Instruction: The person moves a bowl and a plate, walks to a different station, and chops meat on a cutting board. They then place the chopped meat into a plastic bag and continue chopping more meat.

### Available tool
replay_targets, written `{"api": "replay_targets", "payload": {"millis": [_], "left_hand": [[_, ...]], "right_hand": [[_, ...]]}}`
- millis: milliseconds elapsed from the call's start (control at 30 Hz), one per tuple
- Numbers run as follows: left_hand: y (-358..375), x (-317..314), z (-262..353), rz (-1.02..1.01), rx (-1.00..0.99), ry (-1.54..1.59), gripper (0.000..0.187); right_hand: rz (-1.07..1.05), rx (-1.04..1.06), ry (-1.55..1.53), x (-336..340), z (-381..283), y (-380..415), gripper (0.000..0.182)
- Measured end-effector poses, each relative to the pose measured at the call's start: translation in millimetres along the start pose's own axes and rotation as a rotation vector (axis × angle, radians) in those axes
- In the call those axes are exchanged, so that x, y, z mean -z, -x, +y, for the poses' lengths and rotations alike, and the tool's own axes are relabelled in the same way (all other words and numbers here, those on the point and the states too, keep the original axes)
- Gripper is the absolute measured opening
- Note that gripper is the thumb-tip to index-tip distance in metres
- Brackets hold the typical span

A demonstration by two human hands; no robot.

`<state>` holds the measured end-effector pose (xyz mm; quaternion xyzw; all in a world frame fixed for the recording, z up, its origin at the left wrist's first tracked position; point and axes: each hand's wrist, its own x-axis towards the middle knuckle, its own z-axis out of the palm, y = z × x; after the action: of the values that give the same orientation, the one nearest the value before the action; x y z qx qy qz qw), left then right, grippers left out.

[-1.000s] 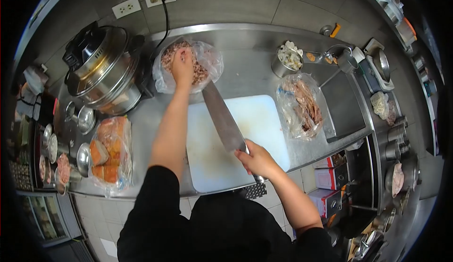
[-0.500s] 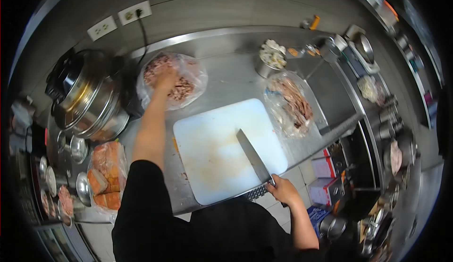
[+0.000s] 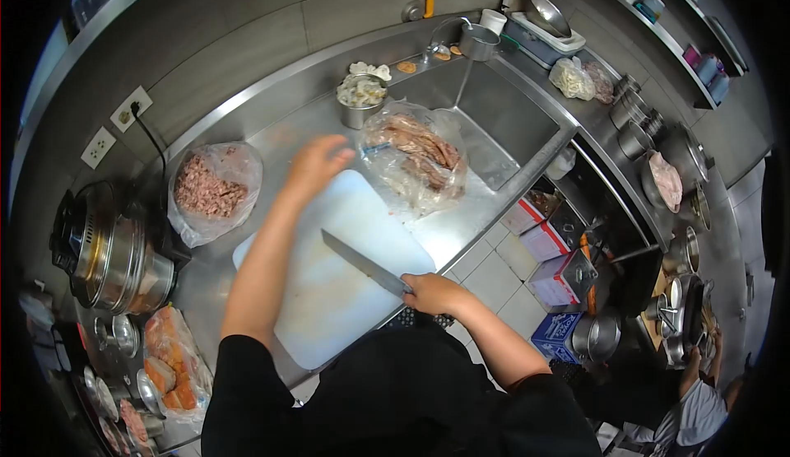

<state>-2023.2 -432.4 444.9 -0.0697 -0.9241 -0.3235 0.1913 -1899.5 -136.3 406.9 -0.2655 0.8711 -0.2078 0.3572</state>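
and here's the left hand [image 3: 319, 167], stretched out over the far corner of the white rectangular plastic board [image 3: 333, 317], fingers loosely spread, nothing visible in their hold! it hangs between the clear bag of chopped pink meat [image 3: 212, 187] and the clear bag of reddish-brown meat strips [image 3: 428, 151], with the fingertips leading toward the strips but apart from them.

over on the near side, the right hand [image 3: 432, 294] has its fingers closed firmly round the handle of the broad grey steel knife [image 3: 362, 261]. the blade lies across the board's right half; whether it touches the surface, i can't tell. its long axis runs on a diagonal, handle at the near right edge, tip pointing far and left, roughly toward the chopped meat's bag.

the step in hand reads to me as a reach, blade parked, no cut under way. any grab from here would, i'd judge, call for wide fingers, a gentle pinch on slippery plastic, and that knife held low, clear of the bare left forearm.
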Motion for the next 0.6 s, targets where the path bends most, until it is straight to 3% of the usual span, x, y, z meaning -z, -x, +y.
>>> {"api": "replay_targets", "payload": {"millis": [167, 200, 267, 333, 433, 533, 600], "left_hand": [[-38.1, -158.8, 62.6, -0.333, -0.287, -0.203, 0.03], [-42.6, -180.6, 65.3, -0.335, -0.286, -0.208, 0.03], [-48.4, -221.9, 62.7, -0.483, -0.284, -0.519, 0.029], [-50.4, -246.6, 55.7, -0.468, -0.249, -0.618, 0.03], [-54.6, -241.3, 64.5, -0.514, -0.182, -0.609, 0.033], [-53.3, -214.9, 66.9, -0.34, -0.171, -0.418, 0.038], [-52.3, -190.9, 72.5, -0.085, 0.006, -0.058, 0.041]], "right_hand": [[-0.09, 0.13, 0.068, 32.5, 18.9, -10.3, 0.033], [-0.129, 0.155, 0.075, 38.5, 22.8, -12.0, 0.033], [-0.155, 0.184, 0.072, 46.2, 30.8, -16.7, 0.034], [-0.184, 0.219, 0.066, 44.2, 41.8, -24.7, 0.034], [-0.157, 0.317, 0.086, 38.8, 58.2, -36.8, 0.033], [-0.192, 0.343, 0.035, 43.0, 65.9, -43.5, 0.032], [-0.211, 0.374, 0.042, 42.0, 70.0, -49.2, 0.032]]}}
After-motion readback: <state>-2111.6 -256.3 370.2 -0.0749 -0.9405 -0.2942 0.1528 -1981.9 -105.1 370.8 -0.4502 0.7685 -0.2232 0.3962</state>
